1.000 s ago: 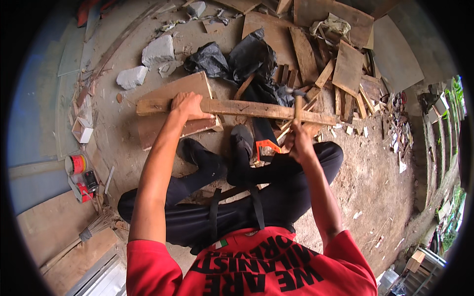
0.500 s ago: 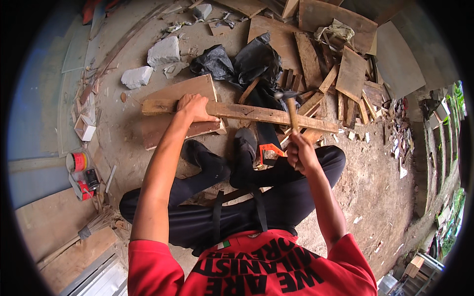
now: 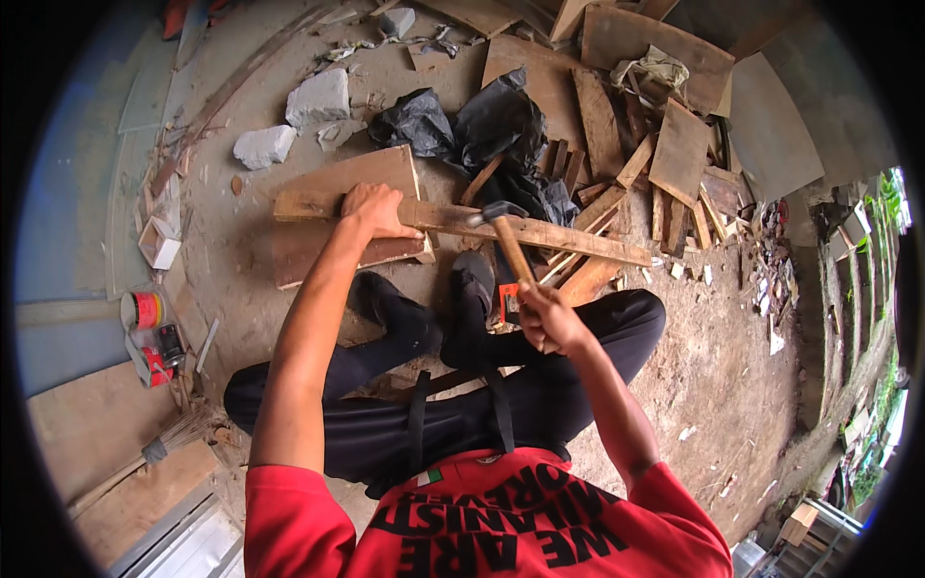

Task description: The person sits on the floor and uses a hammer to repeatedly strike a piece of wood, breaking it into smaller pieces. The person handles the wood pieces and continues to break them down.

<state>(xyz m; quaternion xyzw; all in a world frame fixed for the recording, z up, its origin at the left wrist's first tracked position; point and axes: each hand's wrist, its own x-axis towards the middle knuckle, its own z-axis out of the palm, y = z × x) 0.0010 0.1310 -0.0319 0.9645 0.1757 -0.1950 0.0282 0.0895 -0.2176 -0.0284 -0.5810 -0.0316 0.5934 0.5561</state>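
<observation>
So the left hand (image 3: pixel 374 210) was clamped over the beam (image 3: pixel 568 236), fingers draped across the top and thumb off toward the near edge. Looked to me like that grip was there to stop the beam rolling or sliding. The beam lay across the slab (image 3: pixel 332 173) right under that hand, which probably gave it a solid bed and kept that end up off the floor. One short end poked out left of the hand; the long end ran off past the far side of the right hand, over some scraps (image 3: pixel 590 281). Couldn't tell if those were taking any weight.

Right hand (image 3: pixel 551 316) was wrapped round the hammer (image 3: pixel 512 252), well down the handle, I'd guess for more swing. The head was up ahead of that fist, over the middle of the beam, clear of the left fingers. Touching the wood or just above it? Can't say from that angle.

Shoes (image 3: pixel 472 279) were on the near side of the beam between the hands, with an orange thing (image 3: pixel 508 301) just left of the right fist. Black bag (image 3: pixel 496 116) sat beyond both hands.
</observation>
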